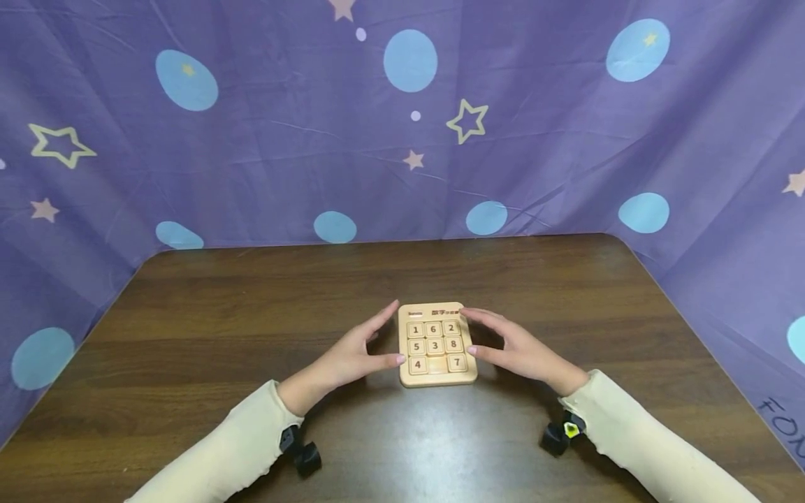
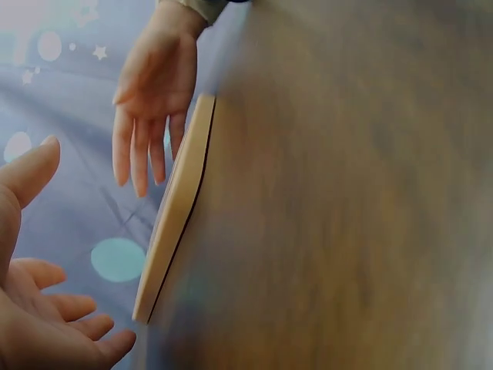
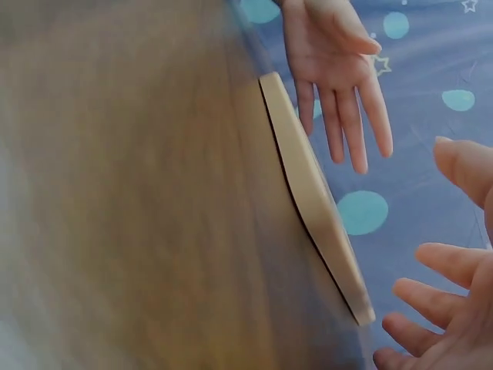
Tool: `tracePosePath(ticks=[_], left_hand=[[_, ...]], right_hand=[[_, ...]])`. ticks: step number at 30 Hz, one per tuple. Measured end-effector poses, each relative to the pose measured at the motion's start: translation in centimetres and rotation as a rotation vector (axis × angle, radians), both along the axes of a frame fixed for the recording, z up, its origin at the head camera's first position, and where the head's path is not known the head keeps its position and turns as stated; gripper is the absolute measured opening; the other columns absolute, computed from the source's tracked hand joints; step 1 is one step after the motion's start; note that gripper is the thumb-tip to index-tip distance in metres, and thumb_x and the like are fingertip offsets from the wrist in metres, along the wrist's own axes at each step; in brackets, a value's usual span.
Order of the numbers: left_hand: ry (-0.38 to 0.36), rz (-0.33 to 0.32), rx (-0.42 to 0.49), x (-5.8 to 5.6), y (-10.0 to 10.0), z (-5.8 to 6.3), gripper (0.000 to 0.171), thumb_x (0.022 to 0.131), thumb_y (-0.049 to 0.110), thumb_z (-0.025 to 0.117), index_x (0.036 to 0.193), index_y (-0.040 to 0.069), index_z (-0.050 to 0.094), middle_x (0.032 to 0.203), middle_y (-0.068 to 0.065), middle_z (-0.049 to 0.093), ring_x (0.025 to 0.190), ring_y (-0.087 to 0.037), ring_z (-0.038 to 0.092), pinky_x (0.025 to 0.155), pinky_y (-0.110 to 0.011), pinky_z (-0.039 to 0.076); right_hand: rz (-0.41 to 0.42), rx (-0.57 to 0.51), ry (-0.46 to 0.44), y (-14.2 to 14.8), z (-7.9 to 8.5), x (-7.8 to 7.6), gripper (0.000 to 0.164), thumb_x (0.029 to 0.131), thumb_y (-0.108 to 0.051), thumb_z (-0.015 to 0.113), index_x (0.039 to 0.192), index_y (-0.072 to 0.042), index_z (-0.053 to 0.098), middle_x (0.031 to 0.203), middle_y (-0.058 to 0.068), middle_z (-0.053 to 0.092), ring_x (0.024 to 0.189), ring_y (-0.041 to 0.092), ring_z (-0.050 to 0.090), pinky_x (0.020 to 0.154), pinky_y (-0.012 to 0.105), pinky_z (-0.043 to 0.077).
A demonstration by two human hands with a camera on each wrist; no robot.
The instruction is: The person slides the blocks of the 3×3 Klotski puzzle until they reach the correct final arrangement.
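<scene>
A wooden number slide puzzle point(image 1: 438, 377) lies flat on the table, numbers facing up. Its rows read 1 6 2, then 5 3 8, then 4, a gap and 7. To its left is my left hand point(image 1: 349, 358), thumb and fingers spread along that edge. On the opposite side, my right hand point(image 1: 527, 351) reaches in with spread fingers, overlapping the right rim in the head view. Both wrist views show the puzzle's pale side edge point(image 2: 176, 208) between the two hands, whose fingers are extended and not curled round it.
The brown wooden table point(image 1: 283, 279) has rounded far corners. Behind it hangs a purple cloth point(image 1: 270, 161) with blue dots and stars. Small dark devices point(image 1: 308, 459) sit under the pale sleeves point(image 1: 220, 447) at both wrists.
</scene>
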State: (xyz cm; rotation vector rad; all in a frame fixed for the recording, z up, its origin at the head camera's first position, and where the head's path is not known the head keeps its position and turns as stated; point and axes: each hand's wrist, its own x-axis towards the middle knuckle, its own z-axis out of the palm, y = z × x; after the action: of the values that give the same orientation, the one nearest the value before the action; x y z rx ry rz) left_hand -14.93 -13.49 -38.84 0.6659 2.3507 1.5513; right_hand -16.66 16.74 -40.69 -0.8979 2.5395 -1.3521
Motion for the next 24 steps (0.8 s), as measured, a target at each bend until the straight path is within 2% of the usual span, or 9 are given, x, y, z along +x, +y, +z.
tracePosePath(ticks=[5,9,18,24], left_hand=[[-0.041,0.011,0.044,0.4,0.8,-0.2,0.089,0.080,0.012,0.074,0.150,0.004,0.019,0.156,-0.013,0.016,0.143,-0.027,0.015,0.111,-0.053,0.023],[-0.067,0.029,0.066,0.4,1.1,-0.6,0.090,0.079,0.012,0.075,0.150,0.004,0.020,0.156,-0.014,0.018,0.142,-0.027,0.016,0.110,-0.052,0.026],[-0.088,0.057,0.113,0.4,1.6,-1.5,0.090,0.077,0.006,0.076,0.149,0.004,0.022,0.155,-0.012,0.021,0.141,-0.023,0.020,0.111,-0.048,0.027],[-0.084,0.067,0.117,0.4,1.8,-2.0,0.088,0.076,0.004,0.076,0.148,0.002,0.025,0.155,-0.008,0.021,0.142,-0.019,0.018,0.111,-0.046,0.027]], right_hand=[[0.000,-0.124,-0.124,-0.2,-0.5,0.3,0.052,0.089,-0.017,0.065,0.135,-0.001,0.048,0.140,0.012,0.048,0.132,0.027,0.039,0.108,0.048,0.031],[-0.015,-0.177,-0.173,-0.4,-0.6,0.4,0.052,0.088,-0.016,0.066,0.134,-0.001,0.048,0.139,0.012,0.049,0.131,0.027,0.041,0.107,0.048,0.033],[-0.093,-0.235,-0.218,-1.0,-1.0,0.9,0.054,0.084,-0.013,0.070,0.132,0.002,0.050,0.136,0.015,0.052,0.127,0.030,0.045,0.105,0.045,0.037],[-0.152,-0.238,-0.203,-1.3,-1.5,1.0,0.051,0.081,-0.009,0.073,0.128,0.002,0.055,0.126,0.017,0.058,0.116,0.027,0.053,0.096,0.030,0.046]])
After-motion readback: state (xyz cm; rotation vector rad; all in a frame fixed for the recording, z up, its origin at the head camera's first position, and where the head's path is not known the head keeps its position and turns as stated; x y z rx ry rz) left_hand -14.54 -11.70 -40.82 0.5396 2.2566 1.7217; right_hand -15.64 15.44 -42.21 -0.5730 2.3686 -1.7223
